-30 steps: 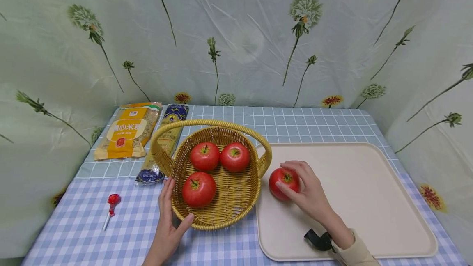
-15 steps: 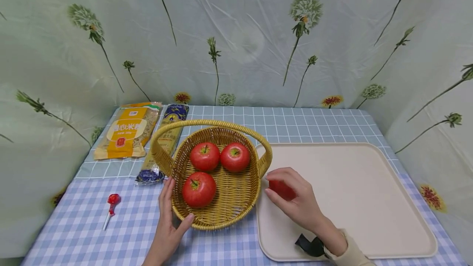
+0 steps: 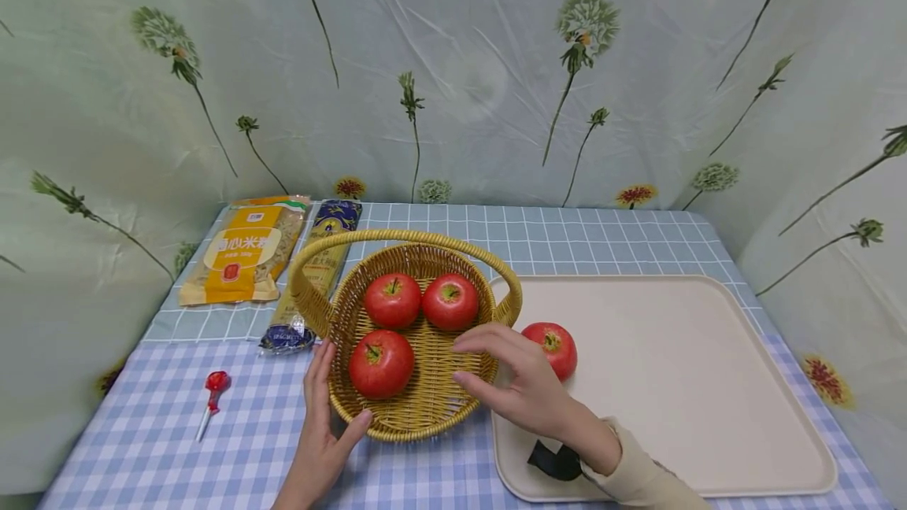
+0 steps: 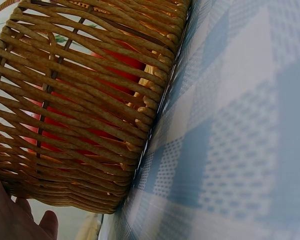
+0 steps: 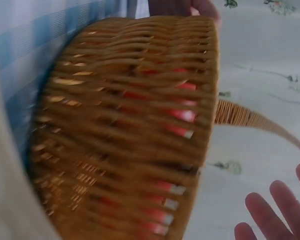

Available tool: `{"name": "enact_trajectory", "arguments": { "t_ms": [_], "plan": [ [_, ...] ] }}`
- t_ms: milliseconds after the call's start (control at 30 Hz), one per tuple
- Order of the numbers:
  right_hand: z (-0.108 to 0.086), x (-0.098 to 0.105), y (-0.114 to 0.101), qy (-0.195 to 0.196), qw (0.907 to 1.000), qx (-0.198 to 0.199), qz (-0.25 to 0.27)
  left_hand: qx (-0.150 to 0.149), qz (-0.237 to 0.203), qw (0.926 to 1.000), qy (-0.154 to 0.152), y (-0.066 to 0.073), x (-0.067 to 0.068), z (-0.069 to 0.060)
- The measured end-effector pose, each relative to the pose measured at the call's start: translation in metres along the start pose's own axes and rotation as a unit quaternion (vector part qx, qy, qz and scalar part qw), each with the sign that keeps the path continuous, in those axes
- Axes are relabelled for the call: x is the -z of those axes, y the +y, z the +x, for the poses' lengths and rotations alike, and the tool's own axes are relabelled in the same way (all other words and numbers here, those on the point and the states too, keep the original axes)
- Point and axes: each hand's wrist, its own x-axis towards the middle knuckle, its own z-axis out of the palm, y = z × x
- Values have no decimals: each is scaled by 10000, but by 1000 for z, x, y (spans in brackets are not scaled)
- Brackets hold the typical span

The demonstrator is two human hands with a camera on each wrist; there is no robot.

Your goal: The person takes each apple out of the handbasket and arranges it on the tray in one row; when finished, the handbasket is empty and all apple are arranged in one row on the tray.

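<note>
Left hand [image 3: 319,435], lower left-centre: touches wicker basket [image 3: 434,372], fingers extended. Right hand [image 3: 523,384], centre-right: thumb and fingers apart, above rim [image 3: 407,436]. Handle [image 3: 404,234]: spans left to right.

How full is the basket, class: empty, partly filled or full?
Partly filled: in the head view, three apples lie inside the basket, and bare woven bottom shows beside them.

- Three apples [image 3: 381,364] sat in the basket [image 3: 432,390].
- A tray [image 3: 666,392], bearing another apple [image 3: 558,346], lay right of it.
- A lollipop [image 3: 216,386] lay left, two packets [image 3: 237,256] behind.
</note>
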Motion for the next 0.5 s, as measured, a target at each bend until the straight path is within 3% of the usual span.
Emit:
{"name": "enact_trajectory", "arguments": {
  "t_ms": [300,400,500],
  "plan": [
    [17,-18,15,-822,9957,-269,-316,210,-129,9997,-90,3,0,0],
    [26,-20,16,-1392,9873,-464,-613,196,-191,9995,-140,3,1,1],
    [36,-22,17,-2025,9731,-692,-849,163,-173,9996,-138,2,1,1]
  ]
}}
